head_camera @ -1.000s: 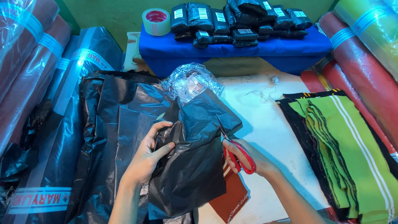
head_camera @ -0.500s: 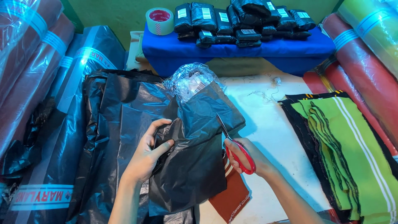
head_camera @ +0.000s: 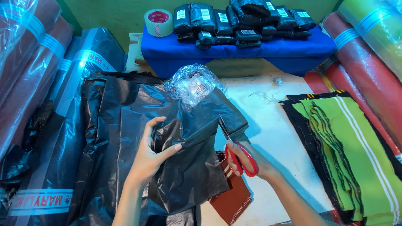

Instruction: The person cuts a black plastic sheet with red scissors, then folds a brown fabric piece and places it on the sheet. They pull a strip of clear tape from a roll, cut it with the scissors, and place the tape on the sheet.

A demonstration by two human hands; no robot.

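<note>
Left hand: grasping a fold of black plastic sheet | Right hand: clenched through red-handled scissors, blades at the sheet's right edge | Sheet: on white bench, crumpled clear wrap behind | Green cloth stack: well right.

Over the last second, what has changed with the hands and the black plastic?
Little has changed. The right hand keeps the red-handled scissors at the edge of the black plastic sheet, blades edging slightly up along it. The left hand still pinches the sheet. The tape roll stayed put.
</note>
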